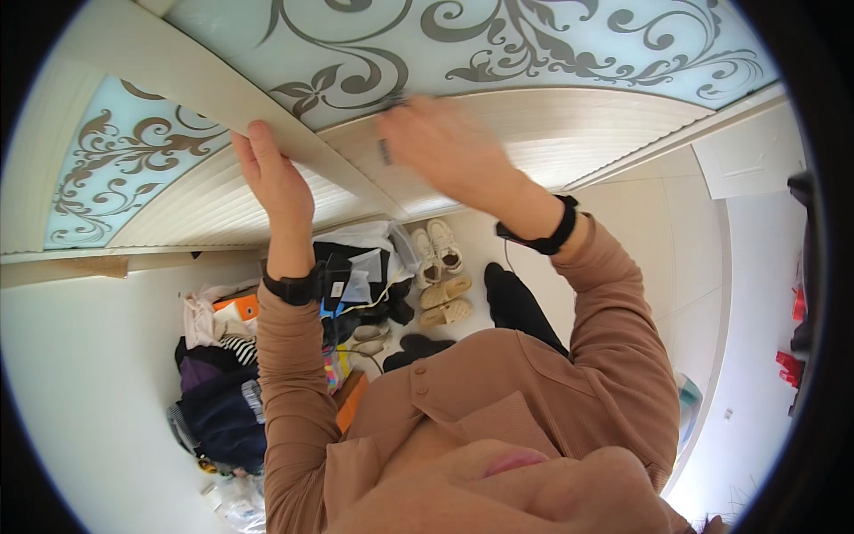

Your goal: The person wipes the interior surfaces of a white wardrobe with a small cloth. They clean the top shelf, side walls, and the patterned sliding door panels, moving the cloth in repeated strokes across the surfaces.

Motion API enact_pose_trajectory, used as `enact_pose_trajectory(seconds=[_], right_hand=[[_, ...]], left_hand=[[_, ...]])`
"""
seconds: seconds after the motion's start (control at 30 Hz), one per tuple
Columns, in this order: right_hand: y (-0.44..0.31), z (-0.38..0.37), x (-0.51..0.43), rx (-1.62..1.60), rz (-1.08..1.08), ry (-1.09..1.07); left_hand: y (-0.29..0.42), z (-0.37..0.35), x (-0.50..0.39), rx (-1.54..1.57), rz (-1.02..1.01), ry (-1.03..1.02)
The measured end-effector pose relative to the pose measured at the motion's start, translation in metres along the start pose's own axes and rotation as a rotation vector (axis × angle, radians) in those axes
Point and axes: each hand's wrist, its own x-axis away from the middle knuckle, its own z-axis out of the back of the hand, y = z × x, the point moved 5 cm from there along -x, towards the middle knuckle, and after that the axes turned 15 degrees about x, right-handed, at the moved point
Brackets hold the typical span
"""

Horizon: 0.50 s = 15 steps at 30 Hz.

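Before me stands a wardrobe sliding door with frosted panels bearing dark scroll patterns. My left hand is raised at the pale door frame, its thumb and fingers around the frame's edge. My right hand, slightly blurred, is over the lower border of the large patterned panel. A small dark item shows by its fingertips; what it is and whether the hand grips it cannot be told. Both wrists carry black bands.
Sneakers and tan slippers stand on the tiled floor near my feet. Bags and dark clothes are heaped at the left, with an orange box among them. A white wall rises at the far left.
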Motion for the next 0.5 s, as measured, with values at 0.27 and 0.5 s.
enact_pose_trajectory(seconds=[0.27,0.5], right_hand=[[0.144,0.065,0.089,0.309,-0.281,-0.177],[0.15,0.069,0.096,0.349,-0.553,-0.084]], left_hand=[[0.001,0.009,0.0,-0.125,0.066,-0.05],[-0.019,0.029,-0.001,-0.202,0.239,-0.075]])
